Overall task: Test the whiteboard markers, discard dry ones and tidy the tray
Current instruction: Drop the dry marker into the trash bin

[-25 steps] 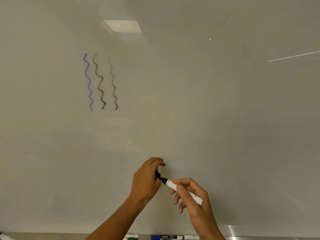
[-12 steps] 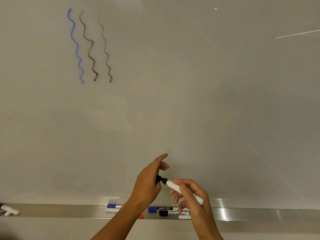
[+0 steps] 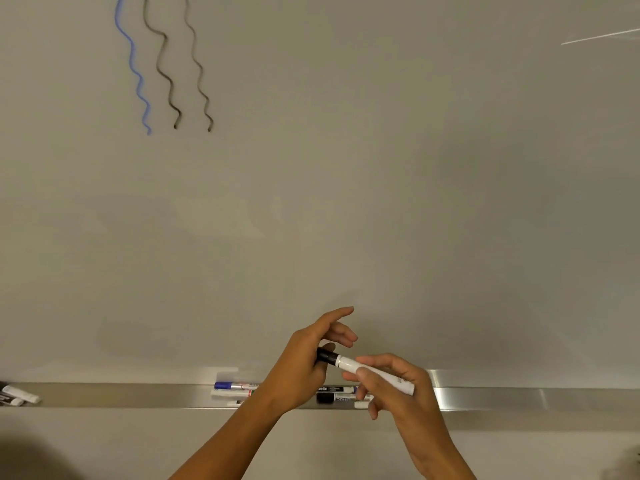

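My right hand (image 3: 401, 393) grips the white barrel of a marker (image 3: 374, 373) in front of the whiteboard (image 3: 381, 188), just above the metal tray (image 3: 121, 394). My left hand (image 3: 304, 362) holds the marker's black cap (image 3: 327, 356) at the barrel's left end; the cap sits on the barrel. The index finger of the left hand sticks out. On the tray lie a blue-capped marker (image 3: 235, 386), a white marker (image 3: 228, 394) below it, and two black markers (image 3: 337, 389) partly hidden behind my hands.
One blue and two dark wavy lines (image 3: 166, 64) are drawn at the board's upper left. More markers (image 3: 19, 396) lie at the tray's far left end. A thin light streak (image 3: 599, 37) crosses the upper right of the board.
The view has tilted down, bringing the tray and its markers into sight. The black cap has closed over the marker's tip, and my left fingers have spread.
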Tool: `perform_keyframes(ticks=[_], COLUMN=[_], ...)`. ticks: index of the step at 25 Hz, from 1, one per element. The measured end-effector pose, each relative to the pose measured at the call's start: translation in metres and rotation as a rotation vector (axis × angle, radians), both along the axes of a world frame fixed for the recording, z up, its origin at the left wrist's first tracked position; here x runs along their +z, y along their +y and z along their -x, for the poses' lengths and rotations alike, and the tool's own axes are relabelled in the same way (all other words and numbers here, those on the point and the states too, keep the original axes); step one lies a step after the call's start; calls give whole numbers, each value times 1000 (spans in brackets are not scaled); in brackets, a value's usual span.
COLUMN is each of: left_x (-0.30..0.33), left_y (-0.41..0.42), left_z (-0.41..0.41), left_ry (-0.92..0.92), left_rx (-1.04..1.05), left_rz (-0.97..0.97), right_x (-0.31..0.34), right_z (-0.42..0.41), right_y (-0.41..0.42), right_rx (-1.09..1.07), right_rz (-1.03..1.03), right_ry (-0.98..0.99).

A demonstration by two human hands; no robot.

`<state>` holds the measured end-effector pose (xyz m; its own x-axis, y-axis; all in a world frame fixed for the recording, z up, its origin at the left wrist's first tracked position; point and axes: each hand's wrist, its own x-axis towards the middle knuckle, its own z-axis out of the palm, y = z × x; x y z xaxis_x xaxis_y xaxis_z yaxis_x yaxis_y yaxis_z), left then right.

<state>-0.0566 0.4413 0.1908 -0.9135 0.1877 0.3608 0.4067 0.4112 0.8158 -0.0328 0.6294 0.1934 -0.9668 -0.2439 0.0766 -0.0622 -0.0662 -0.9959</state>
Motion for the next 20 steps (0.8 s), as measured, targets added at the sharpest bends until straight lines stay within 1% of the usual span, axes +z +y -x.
perform_keyframes(ticks=[3,5,8,10,11,13,15,20], left_x=[0,-1,-5,-9,-12,-20,-29,-48], left_y=[5,8,14,22,26,34,38,43], left_z=[-4,-7,-13,-16,-17,-19,-21,-31], left_ry=[-39,-90,-188,-261,-292,-325,-339,-396], left_rx=[-56,-107,-203,-188,-150,-69,-42,-29], left_rz=[-45,-128,-359,-531,-578,-582,-551,-538], right_x=[3,0,-11,-16,-17,-18,-22,-36], right_z=[0,0,-2,-5,-8,-15,-20,-30], right_y=[9,14,19,23,24,26,26,28], right_rx=[-27,-77,-117,-114,-109,-91,-76,-99], right_rz=[28,59,88,37,-1,-89,-151,-199], right_ry=[-50,-94,-161,-174,-165,-129,-102,-141])
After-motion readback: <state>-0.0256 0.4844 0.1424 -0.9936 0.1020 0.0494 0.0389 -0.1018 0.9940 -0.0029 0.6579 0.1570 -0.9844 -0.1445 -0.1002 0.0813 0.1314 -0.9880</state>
